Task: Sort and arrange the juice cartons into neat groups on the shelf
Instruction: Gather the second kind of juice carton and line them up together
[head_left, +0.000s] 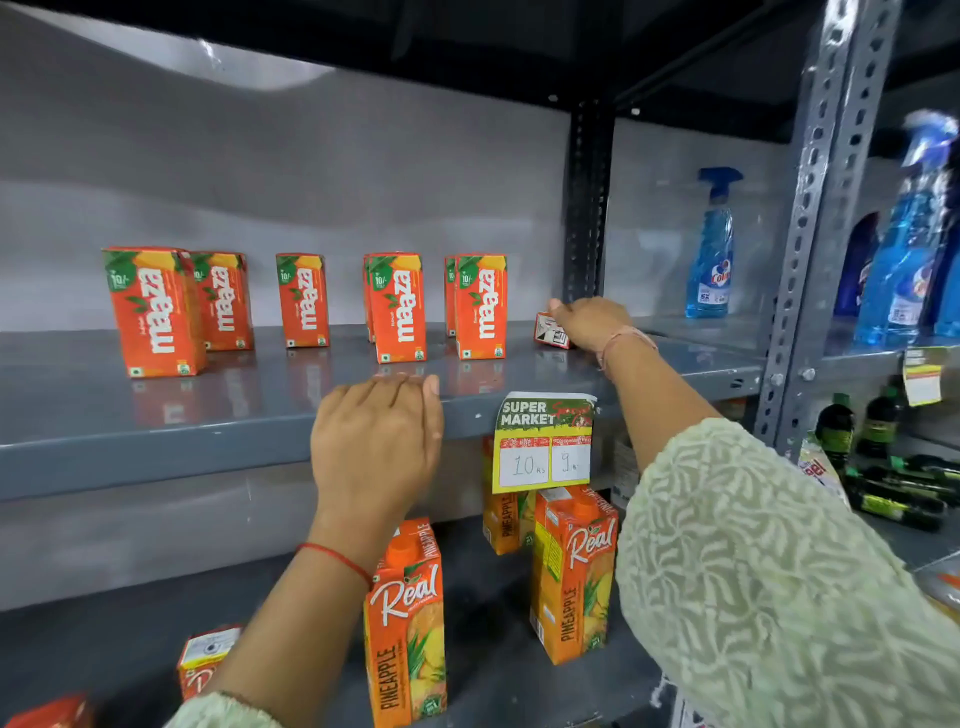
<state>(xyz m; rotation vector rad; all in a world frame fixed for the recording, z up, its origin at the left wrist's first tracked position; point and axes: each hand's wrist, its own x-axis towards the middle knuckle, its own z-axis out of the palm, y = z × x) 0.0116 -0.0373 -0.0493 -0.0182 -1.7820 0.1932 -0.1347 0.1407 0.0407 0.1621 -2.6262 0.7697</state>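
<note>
Right hand (589, 322) grips a fallen carton (550, 331) on the shelf (260, 410); left hand (376, 441) rests flat, empty.

maaza cartons (156, 312), Real pineapple cartons (408, 623), Super Market tag (544, 441) (10, 9)

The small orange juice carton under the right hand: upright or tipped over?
Tipped over. The small orange juice carton lies on the grey metal shelf, one end face toward the camera, under the right hand.
</note>
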